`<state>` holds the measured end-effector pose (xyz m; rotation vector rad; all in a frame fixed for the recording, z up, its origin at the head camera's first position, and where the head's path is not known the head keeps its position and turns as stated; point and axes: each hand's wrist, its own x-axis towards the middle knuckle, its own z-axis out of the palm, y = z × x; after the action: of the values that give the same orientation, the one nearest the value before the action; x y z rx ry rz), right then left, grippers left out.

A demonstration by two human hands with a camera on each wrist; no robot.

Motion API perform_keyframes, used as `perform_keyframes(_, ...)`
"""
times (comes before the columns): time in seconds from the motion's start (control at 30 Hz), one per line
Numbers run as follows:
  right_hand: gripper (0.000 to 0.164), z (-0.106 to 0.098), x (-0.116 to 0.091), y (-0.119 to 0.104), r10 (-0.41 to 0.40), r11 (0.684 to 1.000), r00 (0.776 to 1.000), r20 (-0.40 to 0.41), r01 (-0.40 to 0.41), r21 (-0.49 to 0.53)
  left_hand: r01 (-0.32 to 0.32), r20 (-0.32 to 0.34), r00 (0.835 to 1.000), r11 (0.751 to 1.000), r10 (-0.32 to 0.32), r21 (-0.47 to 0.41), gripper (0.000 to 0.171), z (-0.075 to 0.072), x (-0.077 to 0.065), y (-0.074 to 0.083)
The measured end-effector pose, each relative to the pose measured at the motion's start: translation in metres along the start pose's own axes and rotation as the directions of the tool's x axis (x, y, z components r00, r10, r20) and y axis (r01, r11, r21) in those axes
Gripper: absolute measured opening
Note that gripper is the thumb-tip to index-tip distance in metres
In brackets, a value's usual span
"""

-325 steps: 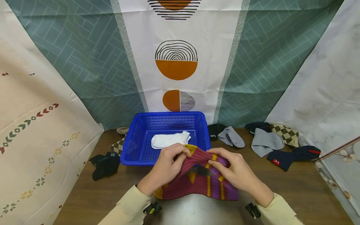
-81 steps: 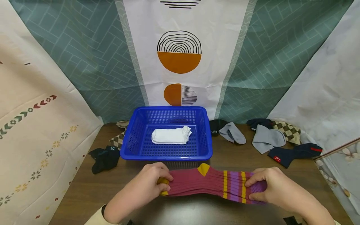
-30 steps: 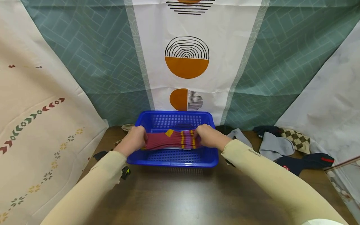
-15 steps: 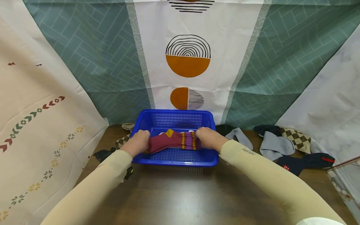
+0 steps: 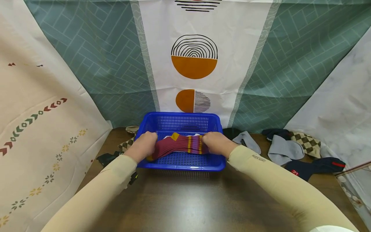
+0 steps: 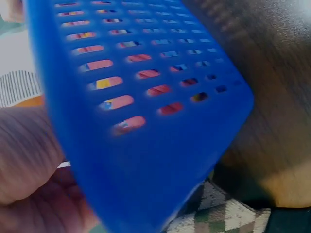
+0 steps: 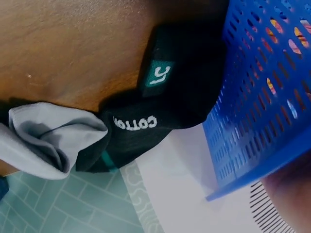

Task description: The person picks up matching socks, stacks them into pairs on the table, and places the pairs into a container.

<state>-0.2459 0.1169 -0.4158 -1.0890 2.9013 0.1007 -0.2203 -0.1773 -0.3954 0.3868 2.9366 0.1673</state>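
A stacked pair of maroon socks (image 5: 179, 143) with yellow heel, yellow toe and purple cuff stripes lies across the inside of the blue basket (image 5: 179, 167). White socks (image 5: 197, 134) mostly hide beneath them. My left hand (image 5: 146, 145) is at the toe end, inside the basket's left side; the yellow toe shows just below it, and its fingertips are hidden. At the right side my right hand (image 5: 215, 142) holds the cuff end, fingers curled down out of sight. In both wrist views the basket wall (image 6: 146, 170) hides the fingers, with maroon and yellow glimpsed through its holes.
Right of the basket lie black socks (image 7: 141, 116) and a folded grey sock (image 7: 53, 136). Farther right are grey (image 5: 285, 149), checkered (image 5: 305, 143) and navy socks (image 5: 327, 166). Black (image 5: 107, 158) and checkered socks (image 5: 126, 145) lie left. Patterned cloth (image 5: 194, 67) hangs behind.
The maroon socks were arranged one over the other, stretched between both hands, then carried forward into the basket over the white socks. Lately the toe end has dipped and my left hand has shifted slightly right.
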Motion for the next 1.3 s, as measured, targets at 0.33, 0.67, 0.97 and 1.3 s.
perform_keyframes(0.33,0.019,0.009,0.005,-0.005,0.036,0.999,0.994,0.103,-0.034,-0.024,-0.013,0.084,0.996,1.0,0.011,0.013,0.007,0.014,0.004,-0.005)
perform_keyframes(0.67,0.009,0.006,0.005,-0.003,0.032,0.996,0.998,0.06,-0.036,0.079,0.001,0.095,0.995,1.0,0.001,-0.014,0.012,0.012,0.001,-0.003)
perform_keyframes(0.97,0.017,-0.026,-0.019,-0.006,0.094,0.976,0.988,-0.121,-0.068,0.209,-0.117,-0.194,0.976,0.99,0.099,-0.084,0.009,-0.02,-0.025,0.022)
perform_keyframes(1.3,0.013,-0.045,-0.083,-0.017,0.14,0.965,0.925,-0.353,-0.047,0.258,-0.225,-0.484,0.868,0.958,0.113,-0.179,0.013,-0.025,-0.074,0.071)
